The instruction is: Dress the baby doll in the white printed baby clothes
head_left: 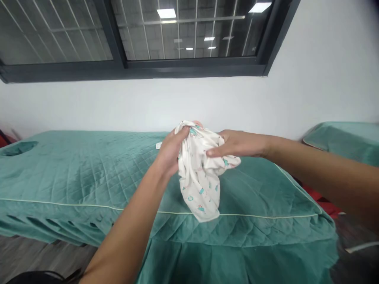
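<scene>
Crumpled soft cloth (201, 185) — left hand (168, 152) and right hand (237, 144), each grip clenched on it.

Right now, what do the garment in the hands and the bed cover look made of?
Garment: soft, thin fabric, likely cotton, matte white with small prints; it bunches and drapes limply. Bed cover: quilted green textile with velvety sheen, diamond stitching, pale piping; probably synthetic.
</scene>
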Demonstrator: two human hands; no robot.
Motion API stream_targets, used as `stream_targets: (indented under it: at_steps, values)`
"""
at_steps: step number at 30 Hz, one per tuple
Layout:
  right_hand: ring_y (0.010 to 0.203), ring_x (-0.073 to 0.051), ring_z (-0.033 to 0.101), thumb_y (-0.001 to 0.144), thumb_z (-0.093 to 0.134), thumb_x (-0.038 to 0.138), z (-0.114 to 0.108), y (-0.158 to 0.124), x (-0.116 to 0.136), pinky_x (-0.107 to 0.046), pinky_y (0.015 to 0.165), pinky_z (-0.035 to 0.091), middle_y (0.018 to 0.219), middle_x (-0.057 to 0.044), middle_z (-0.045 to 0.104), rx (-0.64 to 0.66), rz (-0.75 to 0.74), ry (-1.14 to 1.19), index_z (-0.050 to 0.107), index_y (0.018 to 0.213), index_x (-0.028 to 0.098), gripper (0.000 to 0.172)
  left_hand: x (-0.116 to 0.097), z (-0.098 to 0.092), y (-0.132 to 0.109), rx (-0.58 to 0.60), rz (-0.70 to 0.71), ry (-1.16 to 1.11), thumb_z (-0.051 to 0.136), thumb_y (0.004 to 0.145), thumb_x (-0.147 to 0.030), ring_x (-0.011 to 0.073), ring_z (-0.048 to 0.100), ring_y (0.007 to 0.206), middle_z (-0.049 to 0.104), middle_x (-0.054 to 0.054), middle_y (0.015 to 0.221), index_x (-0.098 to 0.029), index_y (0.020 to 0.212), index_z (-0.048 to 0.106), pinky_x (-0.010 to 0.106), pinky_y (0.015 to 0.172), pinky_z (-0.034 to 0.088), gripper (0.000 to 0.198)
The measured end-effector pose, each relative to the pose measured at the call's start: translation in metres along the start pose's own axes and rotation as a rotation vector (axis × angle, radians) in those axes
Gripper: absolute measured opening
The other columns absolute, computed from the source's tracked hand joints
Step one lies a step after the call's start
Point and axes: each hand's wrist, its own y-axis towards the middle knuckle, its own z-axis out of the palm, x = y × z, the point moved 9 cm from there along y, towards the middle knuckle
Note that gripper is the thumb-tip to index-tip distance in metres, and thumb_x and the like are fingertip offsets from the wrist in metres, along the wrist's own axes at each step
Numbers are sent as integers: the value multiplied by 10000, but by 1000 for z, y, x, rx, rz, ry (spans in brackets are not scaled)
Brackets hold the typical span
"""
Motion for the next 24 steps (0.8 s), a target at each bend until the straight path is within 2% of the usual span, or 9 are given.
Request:
stream_targets:
  at_steps: [2, 4, 7, 10, 12, 14, 17, 20, 24]
  values:
    - [676, -146, 636, 724, 785, 469, -20, 3, -3, -242, 598, 514, 773, -28, 709, -211, -89, 95, 719, 836, 163, 332, 19, 10, -7, 82, -123, 29, 567, 834, -603, 183, 635, 607, 646, 46, 656, -161, 865, 652, 315, 607, 531, 451]
    - [689, -164, 646, 743, 770, 461, -38, 3, -7, -255, 603, 518, 770, -27, 710, -385, -182, 224, 703, 854, 176, 313, 37, 25, -19, 244, -265, 146, 572, 818, -638, 160, 564, 486, 573, 31, 525, -158, 703, 633, 313, 546, 501, 498]
    - [721, -211, 669, 771, 732, 475, -48, 3, -18, -294, 603, 531, 782, -44, 712, -458, -237, 368, 689, 876, 185, 311, 49, 36, -31, 401, -319, 329, 720, 753, -500, 124, 475, 428, 432, -19, 405, -176, 496, 516, 295, 542, 475, 461]
    - [769, -227, 680, 795, 697, 522, -40, 3, -32, -316, 647, 550, 850, -74, 725, -355, -149, 415, 693, 936, 171, 378, 44, 16, -19, 223, -235, 250, 735, 745, -390, 112, 490, 475, 467, -25, 445, -169, 499, 506, 263, 564, 464, 402]
    - [790, -211, 678, 770, 738, 505, -25, 1, -42, -311, 689, 552, 898, -82, 731, -198, -44, 369, 696, 991, 154, 417, 40, -4, -10, 41, -177, 72, 737, 731, -359, 131, 575, 565, 592, -9, 575, -154, 647, 605, 253, 598, 479, 258]
    - [784, -191, 670, 717, 805, 436, -8, -2, -51, -295, 699, 543, 914, -78, 734, -14, 54, 274, 702, 1005, 140, 426, 37, -22, -4, -95, -109, -74, 769, 679, -307, 162, 647, 675, 675, 5, 720, -151, 824, 652, 257, 652, 501, 243]
    - [778, -182, 660, 705, 814, 387, 5, -3, -61, -295, 702, 524, 921, -74, 734, 104, 125, 140, 720, 972, 134, 380, 41, -26, -1, -97, -85, -180, 772, 659, -252, 206, 691, 783, 715, 34, 820, -133, 904, 661, 286, 745, 523, 294]
    - [859, -207, 663, 731, 782, 391, -7, 9, -60, -318, 772, 515, 950, -69, 735, -51, 73, 137, 732, 969, 150, 343, 58, -17, -4, 7, -186, -257, 747, 710, -292, 244, 706, 847, 733, 72, 878, -114, 970, 677, 332, 816, 531, 323]
    - [888, -223, 665, 722, 745, 285, -39, 19, -49, -312, 759, 523, 881, -46, 729, -411, -129, 427, 711, 935, 162, 249, 83, -11, -14, 79, -353, -294, 754, 717, -416, 283, 709, 864, 745, 115, 895, -92, 1023, 692, 359, 810, 541, 451]
